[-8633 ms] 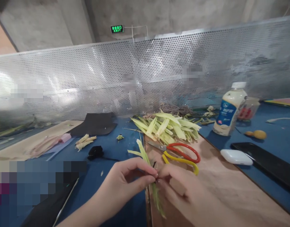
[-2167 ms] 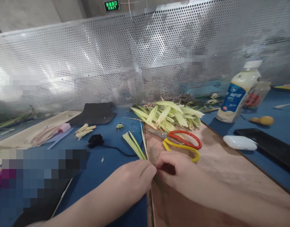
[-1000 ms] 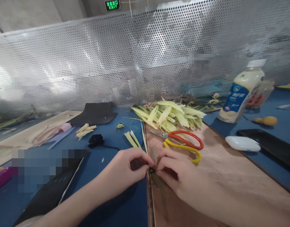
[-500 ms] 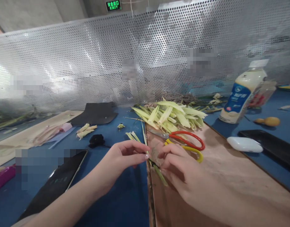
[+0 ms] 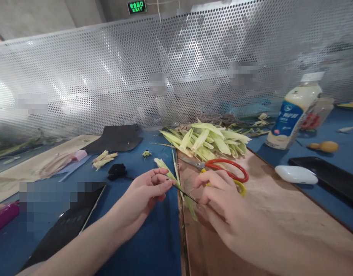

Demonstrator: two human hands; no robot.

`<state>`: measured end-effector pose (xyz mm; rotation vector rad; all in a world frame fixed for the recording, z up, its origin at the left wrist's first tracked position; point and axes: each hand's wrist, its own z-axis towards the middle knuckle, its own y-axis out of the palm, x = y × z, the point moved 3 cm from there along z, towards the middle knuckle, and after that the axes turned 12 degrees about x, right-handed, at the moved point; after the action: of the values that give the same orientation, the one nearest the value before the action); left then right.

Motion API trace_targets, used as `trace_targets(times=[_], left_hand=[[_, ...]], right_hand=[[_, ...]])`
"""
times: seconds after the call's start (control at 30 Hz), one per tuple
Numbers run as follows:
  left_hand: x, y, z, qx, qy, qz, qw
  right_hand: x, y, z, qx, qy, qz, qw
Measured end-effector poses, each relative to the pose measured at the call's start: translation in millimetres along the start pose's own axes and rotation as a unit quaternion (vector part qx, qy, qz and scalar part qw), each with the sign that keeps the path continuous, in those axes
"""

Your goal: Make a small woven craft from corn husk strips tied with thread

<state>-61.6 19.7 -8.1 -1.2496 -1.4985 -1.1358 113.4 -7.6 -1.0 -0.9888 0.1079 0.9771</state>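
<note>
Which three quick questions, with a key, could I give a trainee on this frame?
1. True or false: the scissors have one red and one yellow handle.
2. What thin dark thing runs between the left hand and the right hand?
3. Which is nearer the perforated screen: the bottle or the white case?

Key: 1. True. 2. A black thread. 3. The bottle.

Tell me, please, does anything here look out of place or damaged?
Nothing looks spilled or clearly damaged. A small green scrap lies loose on the blue table, apart from the leaf pile, so it looks stray. The bottle seems to lean, though this may be lens distortion.
</note>
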Motion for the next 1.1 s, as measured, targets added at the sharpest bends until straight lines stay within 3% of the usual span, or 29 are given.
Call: trace_targets(times=[0.53, 0.8, 0.97, 1.1], left_hand=[[1.1, -3.8, 0.9, 0.038, 0.011, -0.067, 0.997], [1.0, 1.3, 0.3, -0.056, 0.039, 0.073, 0.995], [0.8, 3.5, 0.3, -0.072, 0.018, 0.059, 0.995], [-3.4, 3.1, 2.1, -0.085, 0.004, 0.037, 0.996]], right_hand=[[2.8, -2.5, -1.5, 0.032, -0.012, -0.009, 0.999], [11.0, 7.8, 0.1, -0.005, -0.001, -0.059, 0.998], [8.4, 12.1, 1.1, -0.014, 0.014, -0.049, 0.999], [7.3, 19.8, 0.7, 0.0, -0.011, -0.035, 0.999]])
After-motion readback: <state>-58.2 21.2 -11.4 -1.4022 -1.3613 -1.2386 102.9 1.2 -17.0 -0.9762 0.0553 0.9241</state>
